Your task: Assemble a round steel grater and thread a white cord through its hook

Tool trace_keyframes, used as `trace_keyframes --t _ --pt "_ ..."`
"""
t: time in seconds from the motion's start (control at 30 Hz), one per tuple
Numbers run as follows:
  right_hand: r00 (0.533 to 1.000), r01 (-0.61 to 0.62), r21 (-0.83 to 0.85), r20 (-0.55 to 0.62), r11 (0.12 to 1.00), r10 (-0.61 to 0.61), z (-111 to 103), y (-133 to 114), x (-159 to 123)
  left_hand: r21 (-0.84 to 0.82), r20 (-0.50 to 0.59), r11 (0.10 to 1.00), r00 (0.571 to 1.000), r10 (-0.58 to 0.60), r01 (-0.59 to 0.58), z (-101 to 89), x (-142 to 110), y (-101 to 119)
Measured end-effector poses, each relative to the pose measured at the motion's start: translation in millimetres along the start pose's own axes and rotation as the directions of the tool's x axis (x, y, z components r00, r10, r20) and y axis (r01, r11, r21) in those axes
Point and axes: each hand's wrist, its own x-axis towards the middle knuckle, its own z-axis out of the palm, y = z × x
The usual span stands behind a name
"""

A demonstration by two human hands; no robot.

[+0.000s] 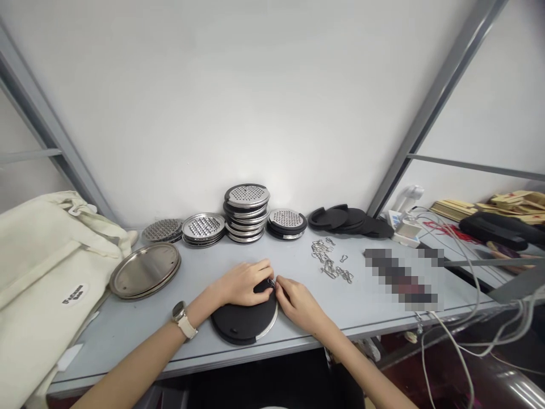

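Disc [247, 322] lies under left fingers [261, 296], beside right fingers [287, 286].

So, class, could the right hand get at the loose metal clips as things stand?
Probably yes: nothing visible stands between the right hand and the clips, though its fingertips are occupied beside the black disc.

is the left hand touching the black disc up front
Touching: the head view shows the left hand resting on the black disc, covering part of it.
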Motion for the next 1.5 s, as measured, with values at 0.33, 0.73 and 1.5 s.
trace_keyframes --t 0.33,0.73,1.5 --pt "0.998 -0.061 0.054 -0.01 0.997 0.061 -0.5 -1.0 1.1 0.043 0.032 0.999 0.999 -0.006 0.005 -1.6 -0.8 -0.3" --pt "0.999 -0.046 -0.024 0.009 0.999 0.047 -0.9 -1.4 0.5 0.052 0.021 0.998 0.999 -0.04 0.039 1.1 -0.7 -1.4" --pt "0.995 -0.098 0.039 -0.009 0.994 0.098 -0.8 -0.2 -0.3 -0.256 -0.004 0.964 0.997 -0.082 0.078 1.0 0.8 -7.3"
